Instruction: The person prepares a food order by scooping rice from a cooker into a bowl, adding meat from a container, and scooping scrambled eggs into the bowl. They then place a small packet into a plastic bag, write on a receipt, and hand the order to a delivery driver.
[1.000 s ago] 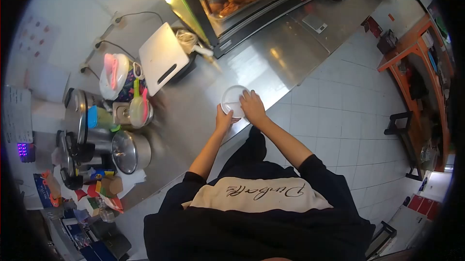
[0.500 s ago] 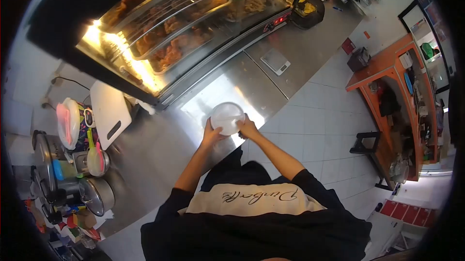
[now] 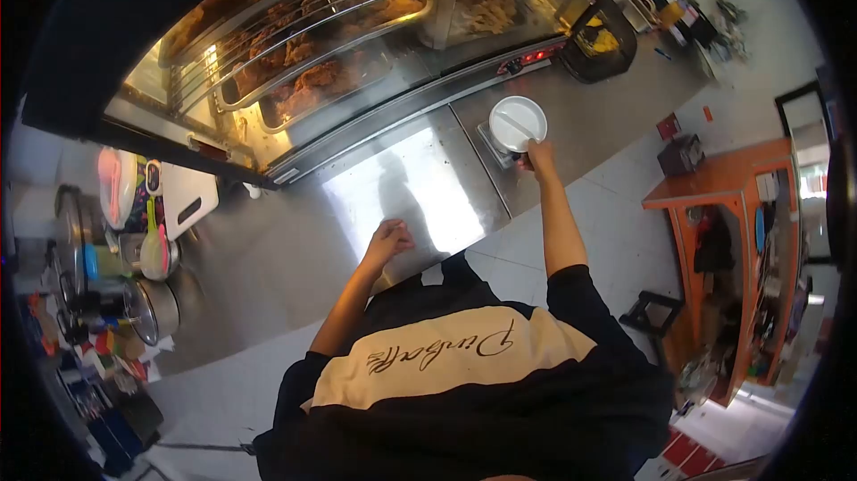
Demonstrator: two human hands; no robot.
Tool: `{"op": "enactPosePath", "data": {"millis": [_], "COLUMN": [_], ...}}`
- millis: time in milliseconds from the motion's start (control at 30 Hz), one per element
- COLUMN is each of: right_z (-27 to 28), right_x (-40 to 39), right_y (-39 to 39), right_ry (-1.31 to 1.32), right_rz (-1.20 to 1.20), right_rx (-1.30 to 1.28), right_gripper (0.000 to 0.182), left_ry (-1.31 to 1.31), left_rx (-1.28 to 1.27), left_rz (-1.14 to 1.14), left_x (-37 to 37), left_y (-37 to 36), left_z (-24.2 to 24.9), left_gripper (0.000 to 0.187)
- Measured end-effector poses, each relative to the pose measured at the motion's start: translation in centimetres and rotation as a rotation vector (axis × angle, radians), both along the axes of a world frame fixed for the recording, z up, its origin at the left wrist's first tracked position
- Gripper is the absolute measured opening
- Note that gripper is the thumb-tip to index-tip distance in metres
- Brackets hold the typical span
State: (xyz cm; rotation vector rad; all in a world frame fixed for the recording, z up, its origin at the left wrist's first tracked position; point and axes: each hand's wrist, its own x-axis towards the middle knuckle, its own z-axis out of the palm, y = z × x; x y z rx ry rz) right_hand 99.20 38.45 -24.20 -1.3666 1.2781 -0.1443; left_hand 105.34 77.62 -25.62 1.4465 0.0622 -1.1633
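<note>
Counter [image 3: 259, 276]; bowl [image 3: 518, 122] in right hand [image 3: 540, 158]

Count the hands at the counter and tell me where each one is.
2. The left hand is at the counter's front edge, nothing visibly in it; the right hand grips the round white dish, which partly covers the scale.

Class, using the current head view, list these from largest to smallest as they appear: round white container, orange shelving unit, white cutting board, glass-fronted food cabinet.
1. Glass-fronted food cabinet
2. Orange shelving unit
3. White cutting board and round white container: too alike to rank
</note>
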Motion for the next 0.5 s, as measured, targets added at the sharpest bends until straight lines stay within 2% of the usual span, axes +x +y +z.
{"op": "enactPosePath", "data": {"millis": [67,167,200,300,400,500], "right_z": [0.8,2.5,2.4,-7.3,-2.2,-3.8], "right_x": [-0.3,-2.4,-3.4,-7.3,-6.9,-6.2], "right_y": [0.1,2.5,3.1,2.5,6.0,5.9], "right_ry": [-0.039,-0.132,-0.167,-0.028,0.185,0.281], "right_rz": [-0.021,-0.141,-0.196,0.355,0.690,0.796], "right_rx": [-0.043,-0.113,-0.137,-0.918,-1.071,-1.145], "right_gripper": [0.030,0.033,0.033,0.030,0.030,0.032], "left_ry": [0.054,0.134,0.120,0.180,0.121,0.101], "left_rx": [-0.015,0.016,-0.016,0.027,0.010,-0.056], "left_rz": [0.044,0.117,0.063,0.060,0.061,0.132], "left_x": [-1.5,-3.9,-4.4,-5.3,-5.2,-4.9], "left_y": [0.1,-0.3,-0.3,-1.7,-2.5,-1.8], "left_z": [0.5,-3.8,-4.6,-3.1,-1.4,-3.5], "left_gripper": [0.038,0.036,0.036,0.035,0.034,0.032]}}
